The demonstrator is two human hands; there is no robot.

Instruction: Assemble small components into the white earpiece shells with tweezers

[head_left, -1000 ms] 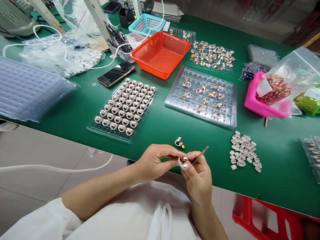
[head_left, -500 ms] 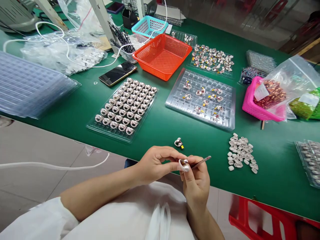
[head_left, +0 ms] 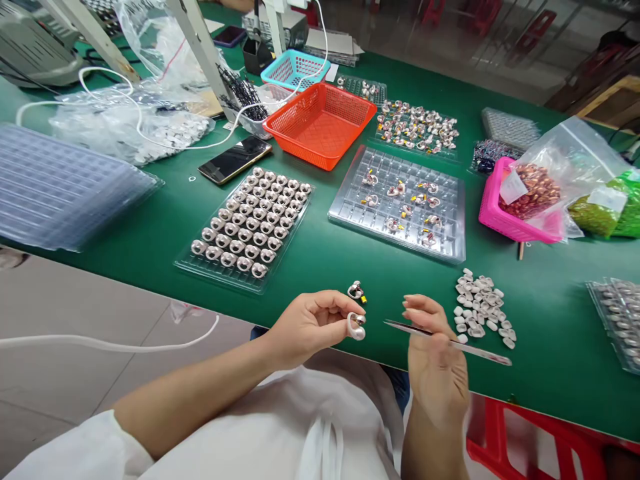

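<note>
The left hand (head_left: 305,327) has the small white piece (head_left: 357,331) pinched between the thumb and a finger, low in the middle, over the near edge of the green table (head_left: 320,270). The piece is curved like a hook, with a shiny round end. Call that piece the middle of a clock, with twelve pointing away from the person. At three o'clock the right hand (head_left: 437,373) is grasping a thin metal tool (head_left: 485,355). Its sharp tip points back to the white piece but does not touch it. The right hand is a bit blurry, so I can't be sure just which fingers press on the tool. At twelve o'clock, just past the left fingertips, a loose loop (head_left: 355,291) with a yellow bit lies on the table. A pile of little white caps (head_left: 480,299) is also at three o'clock, past the right hand's fingers. At ten o'clock there is a clear tray (head_left: 225,277) with neat rows of shiny rings (head_left: 245,234). At one o'clock sits a wide see-through tray (head_left: 350,193) with a few loops in it. A black phone (head_left: 235,160) lies between ten and eleven, and a pink basket (head_left: 515,223) stands at two o'clock.
</note>
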